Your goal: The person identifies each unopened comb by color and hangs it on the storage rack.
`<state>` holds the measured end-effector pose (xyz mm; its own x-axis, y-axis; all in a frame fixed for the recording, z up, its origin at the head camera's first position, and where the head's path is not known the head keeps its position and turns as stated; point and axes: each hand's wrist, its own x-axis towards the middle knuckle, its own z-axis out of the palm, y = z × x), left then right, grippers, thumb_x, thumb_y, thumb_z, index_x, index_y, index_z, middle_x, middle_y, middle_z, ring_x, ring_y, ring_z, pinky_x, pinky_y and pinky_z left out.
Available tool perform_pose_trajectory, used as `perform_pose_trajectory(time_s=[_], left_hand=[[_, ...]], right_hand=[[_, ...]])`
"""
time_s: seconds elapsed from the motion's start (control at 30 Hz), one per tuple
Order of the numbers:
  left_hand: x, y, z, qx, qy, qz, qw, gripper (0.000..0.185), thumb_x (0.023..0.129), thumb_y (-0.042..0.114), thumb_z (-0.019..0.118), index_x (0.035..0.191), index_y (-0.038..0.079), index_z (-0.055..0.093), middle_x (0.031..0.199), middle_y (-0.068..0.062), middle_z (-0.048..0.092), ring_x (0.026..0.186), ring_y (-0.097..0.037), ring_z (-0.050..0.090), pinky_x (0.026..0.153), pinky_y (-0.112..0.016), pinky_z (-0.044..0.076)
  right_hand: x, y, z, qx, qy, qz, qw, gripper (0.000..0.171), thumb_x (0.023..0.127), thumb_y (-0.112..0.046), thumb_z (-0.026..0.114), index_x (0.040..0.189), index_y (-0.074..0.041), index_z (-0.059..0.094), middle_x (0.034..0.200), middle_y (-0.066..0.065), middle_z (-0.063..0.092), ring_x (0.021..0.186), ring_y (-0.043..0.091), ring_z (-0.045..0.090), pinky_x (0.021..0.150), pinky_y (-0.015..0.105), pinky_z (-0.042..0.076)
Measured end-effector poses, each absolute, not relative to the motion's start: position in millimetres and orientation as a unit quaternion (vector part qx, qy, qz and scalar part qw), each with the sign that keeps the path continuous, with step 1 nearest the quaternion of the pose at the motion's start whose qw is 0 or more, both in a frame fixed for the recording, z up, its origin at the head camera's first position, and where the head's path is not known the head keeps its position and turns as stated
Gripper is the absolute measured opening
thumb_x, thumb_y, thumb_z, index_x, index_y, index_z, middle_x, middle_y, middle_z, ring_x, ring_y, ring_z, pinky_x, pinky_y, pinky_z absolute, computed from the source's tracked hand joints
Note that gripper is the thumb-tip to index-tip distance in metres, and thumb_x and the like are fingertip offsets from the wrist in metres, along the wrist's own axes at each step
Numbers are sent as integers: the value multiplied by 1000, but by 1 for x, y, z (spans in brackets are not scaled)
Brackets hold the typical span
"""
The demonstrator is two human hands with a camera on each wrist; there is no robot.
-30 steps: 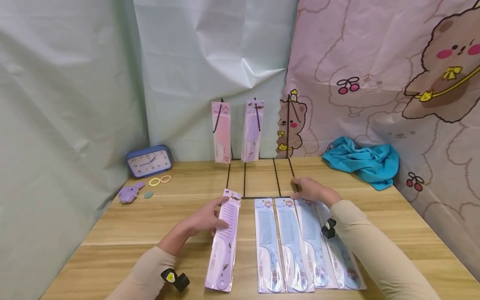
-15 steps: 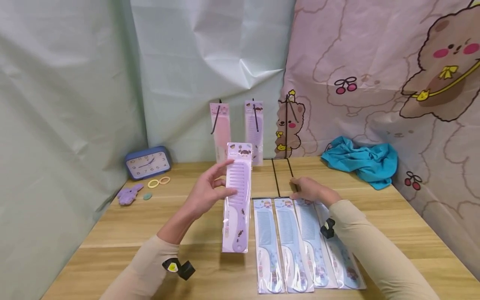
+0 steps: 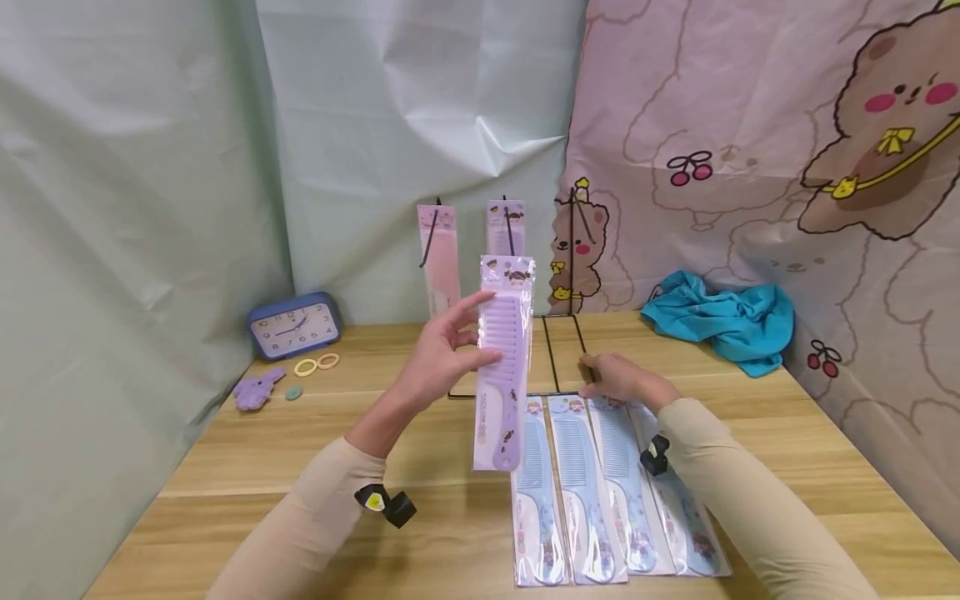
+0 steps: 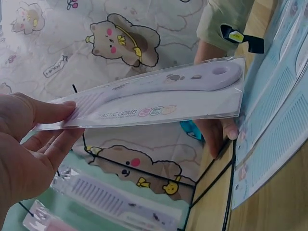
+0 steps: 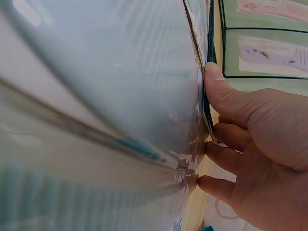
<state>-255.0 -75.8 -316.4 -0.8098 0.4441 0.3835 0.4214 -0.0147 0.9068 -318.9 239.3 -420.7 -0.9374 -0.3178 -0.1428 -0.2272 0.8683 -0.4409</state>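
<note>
My left hand (image 3: 442, 354) holds a packaged purple comb (image 3: 498, 417) above the table, thumb in front and fingers behind its clear wrapper. Behind it stands a black wire display rack (image 3: 551, 354). One hook carries a packaged pink comb (image 3: 442, 279); another carries a packaged purple comb (image 3: 496, 242), partly hidden by the held one. At the rack's front right corner, my right hand (image 3: 618, 379) grips the base wire, its thumb against the wire in the right wrist view. Several packaged blue combs (image 3: 575, 483) lie in a row on the table below that hand.
A blue alarm clock (image 3: 295, 325) stands at the back left. Near it lie a yellow ring (image 3: 305, 367), an orange ring, a green disc (image 3: 293, 393) and a purple figure (image 3: 257, 390). A turquoise cloth (image 3: 723, 321) is bunched at the back right.
My left hand has lifted the purple comb off the table and carried it up, forward and right, in front of the hanging purple comb. The right hand has stayed at the rack's corner.
</note>
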Motion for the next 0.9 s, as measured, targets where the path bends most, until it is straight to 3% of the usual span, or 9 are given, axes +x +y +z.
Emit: perform_pose_trajectory(time_s=[0.43, 0.7, 0.9], left_hand=[[-282, -62, -316, 289, 719, 632, -7, 77, 85, -10, 71, 152, 16, 43, 126, -20, 60, 100, -34, 68, 77, -42, 61], [-330, -54, -321, 265, 747, 607, -56, 69, 92, -10, 58, 151, 23, 43, 117, -20, 61, 89, -31, 66, 74, -38, 59], [-366, -45, -317, 253, 778, 566, -97, 74, 90, -14, 56, 153, 24, 42, 116, -20, 56, 84, -26, 60, 72, -33, 57]], right_hand=[[-320, 239, -420, -137, 959, -220, 111, 74, 94, -23, 73, 152, 3, 36, 142, 27, 51, 112, 31, 54, 107, 55, 41], [-321, 240, -421, -131, 959, -221, 116, 75, 93, -24, 73, 153, 1, 36, 141, 26, 52, 110, 31, 54, 105, 54, 43], [-320, 240, -421, -127, 959, -223, 116, 74, 93, -23, 73, 152, 2, 36, 140, 26, 52, 110, 31, 54, 106, 55, 42]])
